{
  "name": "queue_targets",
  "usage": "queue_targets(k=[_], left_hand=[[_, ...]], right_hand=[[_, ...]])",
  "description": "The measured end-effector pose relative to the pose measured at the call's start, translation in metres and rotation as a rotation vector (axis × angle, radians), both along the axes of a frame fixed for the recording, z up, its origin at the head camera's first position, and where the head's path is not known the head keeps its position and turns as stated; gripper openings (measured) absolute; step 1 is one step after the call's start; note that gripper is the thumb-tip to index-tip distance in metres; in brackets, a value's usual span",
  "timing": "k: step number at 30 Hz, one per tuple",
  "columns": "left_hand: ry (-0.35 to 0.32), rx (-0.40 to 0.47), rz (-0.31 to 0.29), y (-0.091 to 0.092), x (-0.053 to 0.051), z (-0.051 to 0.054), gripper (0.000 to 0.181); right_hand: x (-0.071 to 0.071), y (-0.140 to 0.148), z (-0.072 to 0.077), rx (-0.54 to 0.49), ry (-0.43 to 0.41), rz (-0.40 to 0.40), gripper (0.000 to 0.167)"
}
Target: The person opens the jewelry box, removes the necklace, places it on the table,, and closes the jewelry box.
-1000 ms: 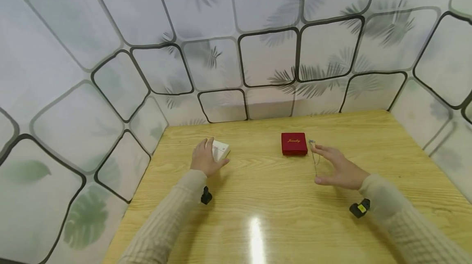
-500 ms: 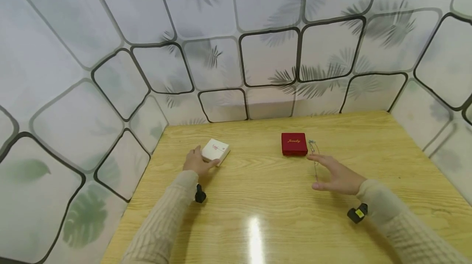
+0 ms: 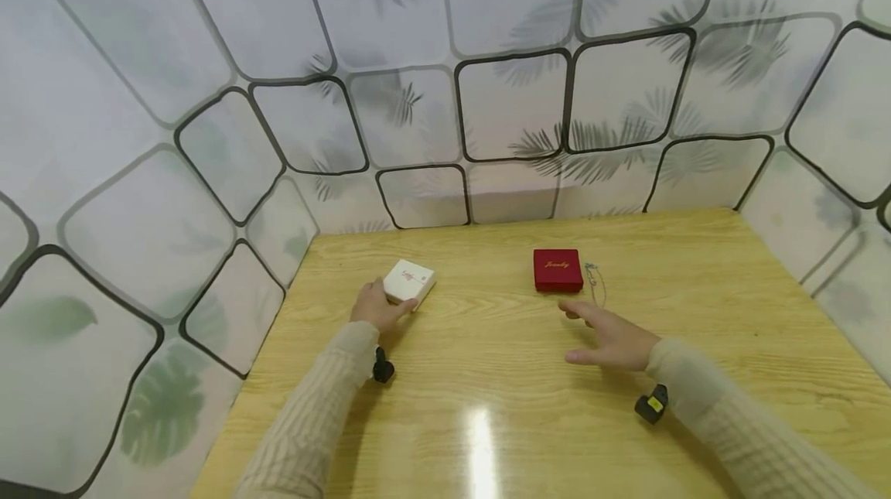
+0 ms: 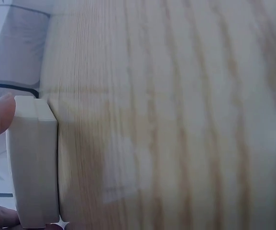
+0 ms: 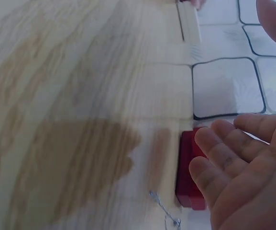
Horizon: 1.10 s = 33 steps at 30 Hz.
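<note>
A small white box (image 3: 411, 278) with red script on its lid lies on the table at left. My left hand (image 3: 377, 307) grips its near left side; in the left wrist view the thumb and fingers lie on opposite sides of the box (image 4: 35, 165). My right hand (image 3: 614, 340) hovers above the table with fingers extended, holding nothing. Just beyond it sits a closed red jewelry box (image 3: 558, 270) with gold lettering. A thin silver chain (image 3: 591, 270) lies right of the red box, seen also in the right wrist view as a chain (image 5: 162, 205).
The wooden table (image 3: 480, 360) meets a patterned fabric backdrop (image 3: 508, 112) at its back and sides. Black wrist cameras (image 3: 653, 404) are strapped under both sleeves. A bright light reflection (image 3: 480, 445) shows near the front.
My right hand has moved left and slightly nearer, away from the chain. My left hand has slid down off the top of the white box to its near left side, uncovering the lid.
</note>
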<state>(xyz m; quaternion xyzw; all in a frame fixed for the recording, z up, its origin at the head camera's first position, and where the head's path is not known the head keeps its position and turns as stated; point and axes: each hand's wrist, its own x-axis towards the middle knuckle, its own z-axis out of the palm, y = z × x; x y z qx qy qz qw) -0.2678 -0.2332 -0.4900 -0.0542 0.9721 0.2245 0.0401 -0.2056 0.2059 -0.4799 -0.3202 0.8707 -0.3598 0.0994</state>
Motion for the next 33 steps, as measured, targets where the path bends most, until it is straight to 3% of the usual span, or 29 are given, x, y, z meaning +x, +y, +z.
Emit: queue_targets(k=[15,23,33], left_hand=[[0.022,0.073,-0.001,-0.002,0.000,-0.004,0.104],[0.066,0.088,0.008,-0.001,0.000,-0.006,0.096],[0.078,0.161,-0.022,0.001,-0.001,-0.009,0.095]], right_hand=[[-0.007,-0.025,-0.004,0.047,-0.116,0.045,0.086],[-0.011,-0.036,-0.005,0.041,-0.098,0.070,0.088],[-0.014,-0.050,-0.008,0.058,-0.128,0.039,0.083]])
